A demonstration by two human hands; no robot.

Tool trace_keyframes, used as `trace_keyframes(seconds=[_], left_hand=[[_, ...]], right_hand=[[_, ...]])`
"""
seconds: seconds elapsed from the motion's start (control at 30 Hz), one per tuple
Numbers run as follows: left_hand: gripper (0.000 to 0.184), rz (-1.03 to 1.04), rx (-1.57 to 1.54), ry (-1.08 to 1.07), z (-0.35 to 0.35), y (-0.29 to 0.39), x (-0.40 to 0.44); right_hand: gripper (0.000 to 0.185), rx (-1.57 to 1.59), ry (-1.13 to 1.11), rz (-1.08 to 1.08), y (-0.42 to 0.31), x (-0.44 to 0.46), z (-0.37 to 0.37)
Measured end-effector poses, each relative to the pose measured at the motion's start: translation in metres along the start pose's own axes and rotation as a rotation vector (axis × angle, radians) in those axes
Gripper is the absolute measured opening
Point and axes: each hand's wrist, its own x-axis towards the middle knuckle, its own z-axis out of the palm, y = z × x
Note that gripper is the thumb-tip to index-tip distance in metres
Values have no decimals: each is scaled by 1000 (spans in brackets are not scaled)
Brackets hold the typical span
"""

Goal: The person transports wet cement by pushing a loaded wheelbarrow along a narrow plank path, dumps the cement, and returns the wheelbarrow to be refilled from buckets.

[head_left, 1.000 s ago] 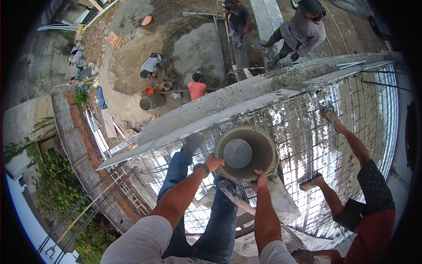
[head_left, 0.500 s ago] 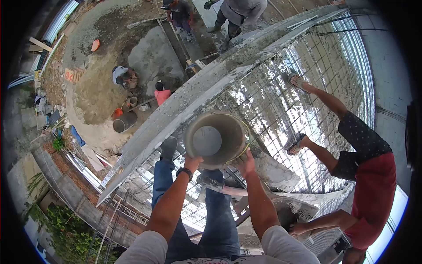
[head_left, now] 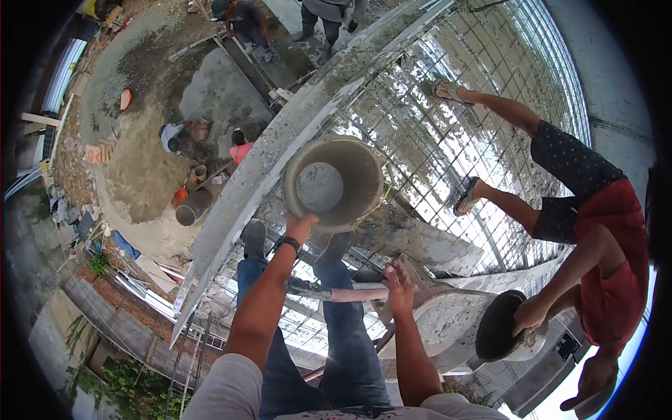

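Note:
My left hand [head_left: 301,229] grips the near rim of a grey bucket [head_left: 364,183], which is tilted so that its inside faces me and looks empty of any load. The bucket is above the metal mesh [head_left: 420,143], beside the concrete edge. My right hand [head_left: 400,288] is off the bucket, fingers apart, over the end of a pinkish pipe or handle [head_left: 353,295] near a mortar-smeared trough [head_left: 448,315]. Whether it touches the wood behind it cannot be made out. To the right, a co-worker's hand [head_left: 530,315] holds a dark round bucket [head_left: 498,325].
A co-worker in a red shirt [head_left: 612,245] stands on the mesh at the right. Past the concrete edge [head_left: 280,150], several people are on the lower ground, with a large bucket [head_left: 194,207] and an orange basin [head_left: 126,99]. Rebar rods [head_left: 190,350] rise at lower left.
My right hand has let go of the bucket and moved down toward the trough. The bucket has shifted slightly left and up in view. The co-worker now holds a dark bucket in sight.

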Motion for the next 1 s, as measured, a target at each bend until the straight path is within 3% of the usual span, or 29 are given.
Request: trace_keyframes(seconds=[0.1, 0.2, 0.27, 0.33, 0.4, 0.53, 0.57, 0.7, 0.8, 0.83, 0.93, 1.0], left_hand=[[94, 28, 158, 35, 12, -22, 33], [100, 99, 179, 88, 20, -11, 22], [102, 101, 125, -5, 11, -6, 29], [99, 70, 30, -95, 3, 25, 18], [94, 55, 139, -71, -1, 42, 11], [95, 77, 108, -38, 0, 29, 27], [95, 77, 78, -44, -2, 24, 28], [99, 87, -104, -163, -18, 33, 8], [102, 87, -127, -251, -27, 36, 1], [102, 76, -106, -269, -29, 32, 6], [106, 73, -196, -398, -32, 21, 30], [109, 221, 15, -111, -22, -20, 62]], right_hand=[[49, -6, -48, -63, -19, -9, -1], [43, 10, -95, -180, -39, -16, 2], [38, -33, -72, -255, -60, -24, 5], [35, -107, -43, -353, -84, -30, 9], [34, -205, -6, -465, -107, -34, 9], [46, -2, 270, -546, -122, -7, 18], [58, -41, 299, -559, -116, 11, 17], [84, -241, 257, -271, -103, 70, 43], [78, -736, 176, -705, -94, 82, 79], [68, -797, 49, -832, -92, 80, 91], [61, -1038, -139, -1059, -82, 57, 126], [47, -1070, -26, -1106, -81, 56, 144]])
